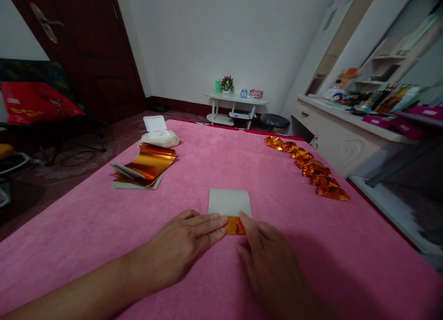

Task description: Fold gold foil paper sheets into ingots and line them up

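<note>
On the pink tablecloth (pixel 221 168) lies a sheet of foil paper (pixel 229 201), its pale back facing up and its near edge folded over to show a shiny orange-gold strip. My left hand (pixel 188 237) rests on the left end of that strip, fingers stretched out and lying flat. At the strip's right end my right hand (pixel 268 255) touches the fold with its index finger, the thumb held apart below. Farther off to the left sits a stack of foil sheets (pixel 150 163). Several folded gold foil pieces (pixel 308 165) form a row along the right side.
Behind the stack stands an opened wipes packet (pixel 159 134) with its white lid up. A white side table (pixel 235 98) and a round stool (pixel 275 121) are beyond the far edge. A cluttered dresser (pixel 346 121) flanks the right side; a red bag (pixel 38 103) is at left.
</note>
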The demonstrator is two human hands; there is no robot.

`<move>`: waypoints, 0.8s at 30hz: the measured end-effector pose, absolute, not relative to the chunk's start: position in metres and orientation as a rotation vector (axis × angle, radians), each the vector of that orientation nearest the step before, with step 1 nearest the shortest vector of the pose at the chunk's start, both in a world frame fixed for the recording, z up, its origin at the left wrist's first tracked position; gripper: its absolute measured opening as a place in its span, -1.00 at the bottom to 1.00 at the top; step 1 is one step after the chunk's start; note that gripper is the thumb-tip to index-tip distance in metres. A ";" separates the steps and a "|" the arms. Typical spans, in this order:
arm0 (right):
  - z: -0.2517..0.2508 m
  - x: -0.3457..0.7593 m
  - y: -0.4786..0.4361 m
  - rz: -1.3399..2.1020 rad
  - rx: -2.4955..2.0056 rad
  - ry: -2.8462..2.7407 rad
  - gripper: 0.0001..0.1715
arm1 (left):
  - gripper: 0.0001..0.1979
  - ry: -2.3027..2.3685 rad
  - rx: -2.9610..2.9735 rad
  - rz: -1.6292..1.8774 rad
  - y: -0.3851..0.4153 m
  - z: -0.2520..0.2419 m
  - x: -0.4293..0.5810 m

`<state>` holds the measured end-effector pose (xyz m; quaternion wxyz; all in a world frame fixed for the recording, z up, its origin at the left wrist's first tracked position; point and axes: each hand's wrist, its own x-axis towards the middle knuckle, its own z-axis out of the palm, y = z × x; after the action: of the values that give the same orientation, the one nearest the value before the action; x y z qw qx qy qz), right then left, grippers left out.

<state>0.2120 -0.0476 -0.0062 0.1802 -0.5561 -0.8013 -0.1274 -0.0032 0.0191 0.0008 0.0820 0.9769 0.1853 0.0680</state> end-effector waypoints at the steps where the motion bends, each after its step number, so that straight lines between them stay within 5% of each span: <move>1: -0.007 0.212 -0.048 -0.373 -1.572 -2.287 -0.48 | -0.41 0.582 2.925 0.196 0.017 0.000 -0.005; 24: -0.012 0.213 -0.068 -0.779 -1.611 -2.423 -0.50 | -0.60 0.710 3.159 0.224 0.011 0.003 0.006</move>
<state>0.2129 -0.0682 -0.0115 0.0647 -0.5339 -0.8026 -0.2582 0.0056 0.0107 0.0027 -0.0517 0.9720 0.2185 0.0690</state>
